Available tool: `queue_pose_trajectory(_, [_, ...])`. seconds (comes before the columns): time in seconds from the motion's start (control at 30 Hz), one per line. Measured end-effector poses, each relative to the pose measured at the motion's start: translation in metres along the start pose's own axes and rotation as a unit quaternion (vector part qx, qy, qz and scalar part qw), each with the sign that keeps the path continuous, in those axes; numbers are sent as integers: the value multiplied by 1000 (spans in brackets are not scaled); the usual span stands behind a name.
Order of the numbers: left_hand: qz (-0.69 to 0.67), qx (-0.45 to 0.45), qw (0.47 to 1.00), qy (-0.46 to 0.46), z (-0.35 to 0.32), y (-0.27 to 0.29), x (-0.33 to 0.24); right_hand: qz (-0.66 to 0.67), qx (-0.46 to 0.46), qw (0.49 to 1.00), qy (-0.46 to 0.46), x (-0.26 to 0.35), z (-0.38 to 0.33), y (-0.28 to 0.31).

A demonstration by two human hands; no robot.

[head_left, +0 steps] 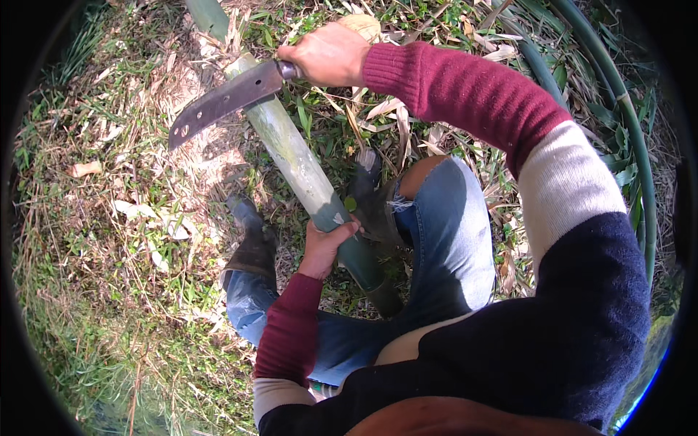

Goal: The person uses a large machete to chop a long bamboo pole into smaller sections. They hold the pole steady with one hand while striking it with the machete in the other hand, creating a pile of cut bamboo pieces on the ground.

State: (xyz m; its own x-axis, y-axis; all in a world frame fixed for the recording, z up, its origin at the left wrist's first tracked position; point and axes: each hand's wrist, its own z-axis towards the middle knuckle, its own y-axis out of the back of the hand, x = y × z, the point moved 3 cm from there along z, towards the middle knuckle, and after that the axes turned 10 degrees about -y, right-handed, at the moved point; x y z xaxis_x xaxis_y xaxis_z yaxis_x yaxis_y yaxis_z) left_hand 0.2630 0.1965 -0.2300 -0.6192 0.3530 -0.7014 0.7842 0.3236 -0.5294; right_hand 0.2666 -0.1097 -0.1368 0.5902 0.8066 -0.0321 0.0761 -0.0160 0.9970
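Observation:
A thick green bamboo pole (294, 156) slants from between my knees toward the far left. My left hand (329, 243) is wrapped round its lower part, thumb on top. In my right hand (327, 57) is the dark handle of a machete (227, 100), closed in my fist. The broad dark blade, with several holes in it, points left and passes across the pole near its far end. Whether the edge touches the bamboo or hovers over it, I cannot tell.
Past the blade, another green bamboo piece (209, 18) lies at the top. Long curved bamboo stems (631, 116) lie along the right. My dark boots (254, 236) stand either side of the pole. Grass, dry leaves and pale bamboo scraps (134, 209) cover the ground.

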Motion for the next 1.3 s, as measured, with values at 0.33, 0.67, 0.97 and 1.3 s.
queue_pose_trajectory(0.33, [6, -40, 999, -12, -5, -2, -2, -45, 4, 999, 29, 13, -8, 5])
queue_pose_trajectory(0.67, [38, 3, 999, -15, -1, -4, -4, 42, -16, 995, -86, -8, -44, 33])
queue_pose_trajectory(0.97, [134, -60, 985, -96, -27, 34, -17, 249, -124, 884, -376, 0, -188, 34])
queue_pose_trajectory(1.3, [218, -84, 964, 124, -52, 51, -8, 355, -70, 789, -497, -23, -208, 6])
